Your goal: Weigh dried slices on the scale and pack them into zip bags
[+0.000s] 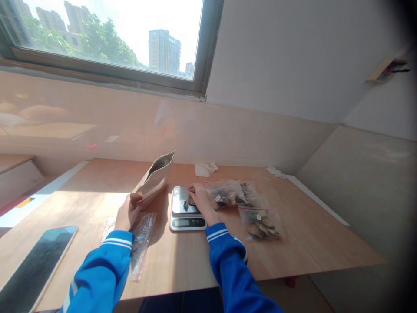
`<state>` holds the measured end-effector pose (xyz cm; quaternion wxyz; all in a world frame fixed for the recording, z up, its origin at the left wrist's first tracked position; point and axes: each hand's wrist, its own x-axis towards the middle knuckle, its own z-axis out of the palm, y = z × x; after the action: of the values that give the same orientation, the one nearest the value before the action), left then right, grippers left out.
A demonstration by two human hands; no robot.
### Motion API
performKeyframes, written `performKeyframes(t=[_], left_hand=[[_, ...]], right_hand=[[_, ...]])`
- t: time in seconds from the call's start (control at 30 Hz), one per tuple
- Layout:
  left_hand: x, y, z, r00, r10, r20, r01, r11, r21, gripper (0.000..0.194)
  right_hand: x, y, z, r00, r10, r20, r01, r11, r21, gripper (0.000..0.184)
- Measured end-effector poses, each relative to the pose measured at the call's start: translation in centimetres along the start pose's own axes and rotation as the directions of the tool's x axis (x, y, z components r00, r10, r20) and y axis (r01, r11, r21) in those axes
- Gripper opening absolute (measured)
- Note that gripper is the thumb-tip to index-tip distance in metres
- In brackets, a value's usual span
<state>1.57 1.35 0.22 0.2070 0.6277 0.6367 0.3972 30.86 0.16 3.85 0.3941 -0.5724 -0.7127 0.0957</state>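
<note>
Left hand (pixel 128 213): fingers clamped on the lower left part of the bag (pixel 157 182). The bag, quantity one, extends up and to the right from the grip, tilted, mouth open. Right hand (pixel 200 198): positioned over the scale (pixel 177 212), fingertips at the dark dried pieces (pixel 186 204) on its plate; whether the fingers are closed on a piece cannot be told. The pieces are partly covered by the hand; count not readable. Scale: one, display facing the person. Filled packets (pixel 260 224): at least three, overlapping, right of the scale. Clear packets (pixel 143 239): beneath and beside the left hand, count unclear. Phone (pixel 39 265): one, at far left.
</note>
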Motion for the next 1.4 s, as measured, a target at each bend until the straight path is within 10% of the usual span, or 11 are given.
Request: performKeyframes(t=[0.87, 1.07, 1.2, 1.4], left_hand=[[-0.7, 1.8, -0.6, 0.999, -0.037, 0.006, 0.037, 0.999, -0.008, 0.043], [-1.5, 2.6, -0.8, 0.999, 0.028, 0.021, -0.027, 0.998, -0.060, 0.048], [-1.6, 2.7, -0.8, 0.998, 0.057, 0.009, -0.056, 0.996, -0.072, 0.055], [-0.8, 1.0, -0.5, 0.993, 0.114, 0.037, -0.111, 0.992, -0.061, 0.052]], right_hand=[[-2.0, 2.3, 0.0, 0.925, 0.303, -0.229, -0.140, 0.832, 0.537, 0.022], [-1.8, -4.0, -3.8, 0.948, 0.006, -0.319, 0.122, 0.917, 0.380, 0.019], [-2.1, -7.7, -5.0, 0.952, -0.257, -0.169, 0.293, 0.925, 0.241, 0.027], [-2.7, -9.0, -4.6, 0.948, -0.288, -0.137, 0.304, 0.945, 0.116, 0.026]])
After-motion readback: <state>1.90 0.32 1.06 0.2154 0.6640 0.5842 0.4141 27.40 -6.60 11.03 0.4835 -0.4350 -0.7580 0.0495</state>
